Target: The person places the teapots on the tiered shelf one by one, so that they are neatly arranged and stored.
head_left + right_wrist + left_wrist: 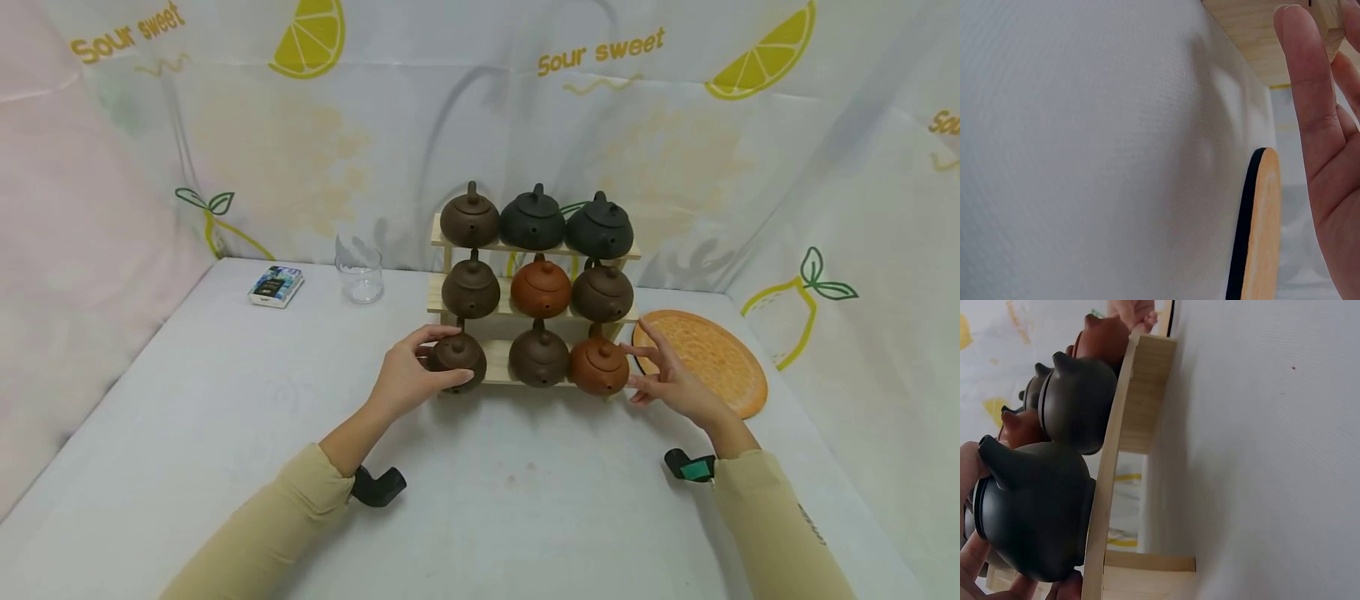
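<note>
A three-tier wooden rack holds several small clay teapots. At the left end of its lowest shelf, my left hand grips a dark brown teapot, thumb in front and fingers round the far side. In the left wrist view this teapot has its base close against the shelf board. My right hand is at the rack's right end, beside a reddish-orange teapot. In the right wrist view its extended fingers lie right at the shelf's wooden end.
Another dark brown teapot stands mid-shelf, with more teapots on the tiers above, including an orange one. A round, pizza-like board lies behind the right hand. Farther left are a clear glass and a small patterned box.
</note>
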A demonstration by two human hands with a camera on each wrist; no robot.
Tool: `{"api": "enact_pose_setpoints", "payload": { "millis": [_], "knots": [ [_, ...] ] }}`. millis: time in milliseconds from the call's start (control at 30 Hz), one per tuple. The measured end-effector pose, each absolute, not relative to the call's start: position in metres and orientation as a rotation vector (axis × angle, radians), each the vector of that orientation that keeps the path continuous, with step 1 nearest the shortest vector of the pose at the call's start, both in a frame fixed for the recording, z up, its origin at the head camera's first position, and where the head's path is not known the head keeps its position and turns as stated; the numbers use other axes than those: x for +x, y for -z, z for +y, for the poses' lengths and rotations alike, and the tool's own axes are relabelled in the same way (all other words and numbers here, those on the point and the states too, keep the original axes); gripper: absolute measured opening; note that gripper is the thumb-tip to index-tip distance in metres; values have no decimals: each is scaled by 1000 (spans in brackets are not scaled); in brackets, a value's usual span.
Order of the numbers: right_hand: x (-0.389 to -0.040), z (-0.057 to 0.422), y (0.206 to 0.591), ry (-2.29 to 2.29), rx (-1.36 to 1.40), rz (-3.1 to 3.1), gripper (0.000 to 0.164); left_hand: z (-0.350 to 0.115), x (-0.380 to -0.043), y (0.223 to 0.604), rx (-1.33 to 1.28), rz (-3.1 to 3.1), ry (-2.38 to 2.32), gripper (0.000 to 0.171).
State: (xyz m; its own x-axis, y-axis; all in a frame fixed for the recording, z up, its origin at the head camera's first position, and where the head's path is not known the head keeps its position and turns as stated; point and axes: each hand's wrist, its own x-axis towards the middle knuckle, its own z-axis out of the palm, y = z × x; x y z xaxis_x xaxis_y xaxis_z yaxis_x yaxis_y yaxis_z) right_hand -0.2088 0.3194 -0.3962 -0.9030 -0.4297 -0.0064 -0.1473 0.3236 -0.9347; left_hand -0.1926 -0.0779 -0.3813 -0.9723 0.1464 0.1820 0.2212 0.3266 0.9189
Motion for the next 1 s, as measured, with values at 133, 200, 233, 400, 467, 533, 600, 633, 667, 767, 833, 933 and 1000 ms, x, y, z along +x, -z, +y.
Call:
{"api": "enact_pose_setpoints", "payload": {
  "millis": [133,200,233,400,467,533,600,633,667,767,833,933,1000],
  "knots": [
    [-207,321,396,1608,-512,2343,87,-71,-195,383,-347,-2519,1757,53],
    [-206,321,396,1611,-508,2343,87,-67,-196,383,-343,-2520,1761,52],
    [-206,321,396,1612,-509,2342,87,-65,-196,383,-341,-2517,1763,52],
    [-206,322,396,1616,-523,2330,87,-57,-195,381,-325,-2500,1782,51],
    [-206,322,396,1614,-526,2327,87,-56,-196,381,-312,-2499,1789,51],
    [-206,322,396,1610,-532,2328,87,-55,-196,381,-294,-2503,1801,51],
    [-206,322,395,1603,-533,2334,87,-54,-196,380,-284,-2502,1815,52],
    [-207,322,395,1599,-534,2339,87,-54,-196,380,-275,-2502,1825,52],
    [-207,322,395,1596,-536,2343,87,-54,-196,380,-268,-2502,1831,53],
    [-208,322,395,1585,-539,2351,87,-57,-195,380,-249,-2490,1865,55],
    [-208,322,396,1576,-540,2359,87,-62,-194,380,-239,-2485,1883,56],
    [-207,322,395,1549,-555,2387,88,-75,-191,379,-257,-2474,1883,56],
    [-206,324,393,1505,-557,2455,87,-87,-190,377,-275,-2486,1815,56]
  ]
}}
